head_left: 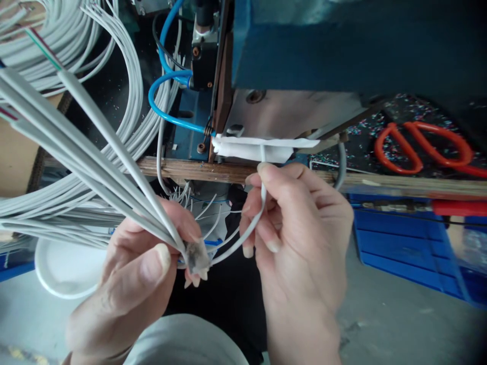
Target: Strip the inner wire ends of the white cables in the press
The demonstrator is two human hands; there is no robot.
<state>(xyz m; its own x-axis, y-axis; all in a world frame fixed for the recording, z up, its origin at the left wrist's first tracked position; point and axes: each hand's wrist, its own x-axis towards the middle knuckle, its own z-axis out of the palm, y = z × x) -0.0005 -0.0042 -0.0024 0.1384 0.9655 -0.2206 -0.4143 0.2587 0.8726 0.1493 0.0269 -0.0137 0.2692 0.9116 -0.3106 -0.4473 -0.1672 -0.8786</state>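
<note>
My left hand (133,274) grips a bundle of several grey cables (95,152) that fans up to the left, pinched near their ends by a taped fingertip. My right hand (300,228) pinches a single grey cable (251,225) between thumb and forefinger. That cable curves from the bundle up to the white taped guide (251,147) at the front of the blue machine (342,45), where its end points into the slot.
Loops of grey cable (125,76) hang at upper left beside blue air hoses (167,91). Orange-handled scissors (422,147) lie on the machine bed at right. A wooden ledge (182,170) runs across. A blue crate (403,243) and a white bowl (64,268) sit below.
</note>
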